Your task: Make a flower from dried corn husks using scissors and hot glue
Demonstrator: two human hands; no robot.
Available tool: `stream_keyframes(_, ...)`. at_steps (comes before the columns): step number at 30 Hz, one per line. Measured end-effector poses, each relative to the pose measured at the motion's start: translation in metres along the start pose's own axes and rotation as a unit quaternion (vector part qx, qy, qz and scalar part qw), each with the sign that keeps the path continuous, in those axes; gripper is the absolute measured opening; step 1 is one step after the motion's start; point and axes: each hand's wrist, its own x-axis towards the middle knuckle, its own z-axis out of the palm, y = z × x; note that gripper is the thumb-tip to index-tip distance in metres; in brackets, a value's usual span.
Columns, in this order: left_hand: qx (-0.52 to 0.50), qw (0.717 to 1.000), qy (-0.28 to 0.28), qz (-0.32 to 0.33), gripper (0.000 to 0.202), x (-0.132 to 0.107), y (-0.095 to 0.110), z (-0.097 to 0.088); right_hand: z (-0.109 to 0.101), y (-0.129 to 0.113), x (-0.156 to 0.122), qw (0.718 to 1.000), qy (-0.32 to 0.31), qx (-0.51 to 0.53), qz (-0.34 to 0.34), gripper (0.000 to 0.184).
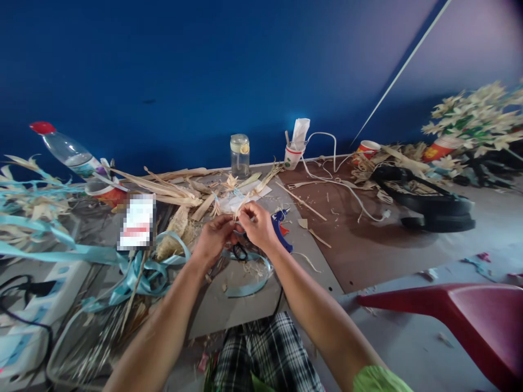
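My left hand [216, 238] and my right hand [259, 222] meet over the near edge of the table, fingertips pinched close together. Between them is a small piece of pale dried husk [237, 215], mostly hidden by the fingers. Just below the hands lie black-handled scissors [240, 251] and a curl of light blue ribbon [250, 289]. A blue glue gun [281, 231] rests right beside my right hand. Dried husks [180, 190] are heaped beyond and left of my left hand.
Along the wall stand a clear jar [239, 158] and a paper cup [293, 155], with a white cable [347, 188] nearby. A tilted plastic bottle [71, 155], tangled ribbon [141, 277] and a power strip [51, 310] are left. Husk flowers [469, 117] and a red chair [482, 321] are right.
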Motion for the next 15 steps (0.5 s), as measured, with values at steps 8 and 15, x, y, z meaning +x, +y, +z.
stream_keyframes(8,0.068,0.997,0.015,0.025,0.029,-0.004,0.005,0.007,0.002,0.008,0.002,0.999,0.038,-0.028,-0.007,0.013)
stream_keyframes(15,0.097,0.992,0.070,0.027,0.028,-0.002,0.002,0.012,0.007,0.007,-0.001,0.998,0.063,-0.030,0.008,0.014)
